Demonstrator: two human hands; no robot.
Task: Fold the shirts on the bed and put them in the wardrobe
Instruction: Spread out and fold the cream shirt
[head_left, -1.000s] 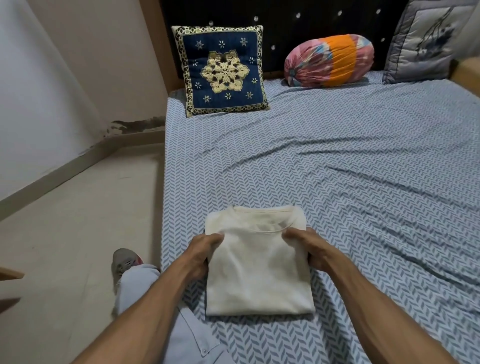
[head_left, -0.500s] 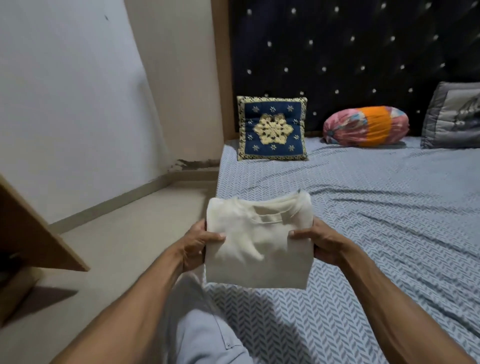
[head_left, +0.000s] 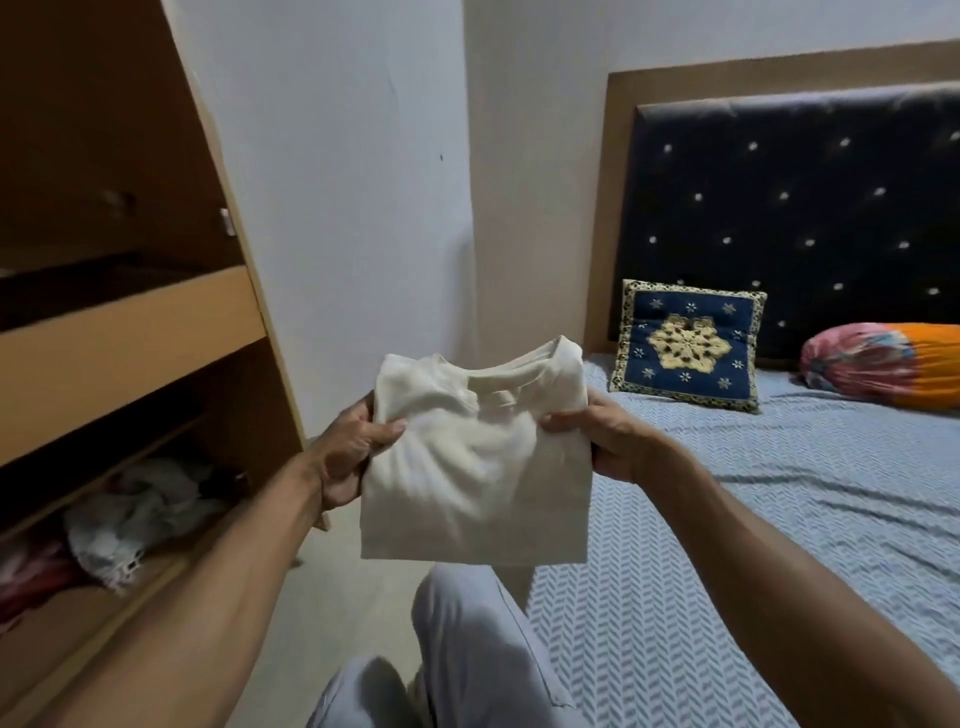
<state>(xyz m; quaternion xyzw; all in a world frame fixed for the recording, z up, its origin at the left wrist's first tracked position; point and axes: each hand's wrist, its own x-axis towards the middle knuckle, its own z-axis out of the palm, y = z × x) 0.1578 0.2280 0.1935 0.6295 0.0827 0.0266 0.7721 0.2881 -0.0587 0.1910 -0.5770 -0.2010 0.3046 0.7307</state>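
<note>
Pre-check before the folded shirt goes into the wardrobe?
1. Left hand grips folded shirt: ok.
2. Right hand grips its other edge: ok.
3. Fold intact, collar on top: ok.
4. Shirt lifted off bed: ok.
5. Wardrobe open at left: ok.
6. Free space on lower shelf beside clothes pile: cannot tell.

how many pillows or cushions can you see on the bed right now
2: a blue embroidered cushion leaning against the headboard, and a pink-orange bolster to its right, cut by the frame edge. More may lie beyond that edge.
</note>
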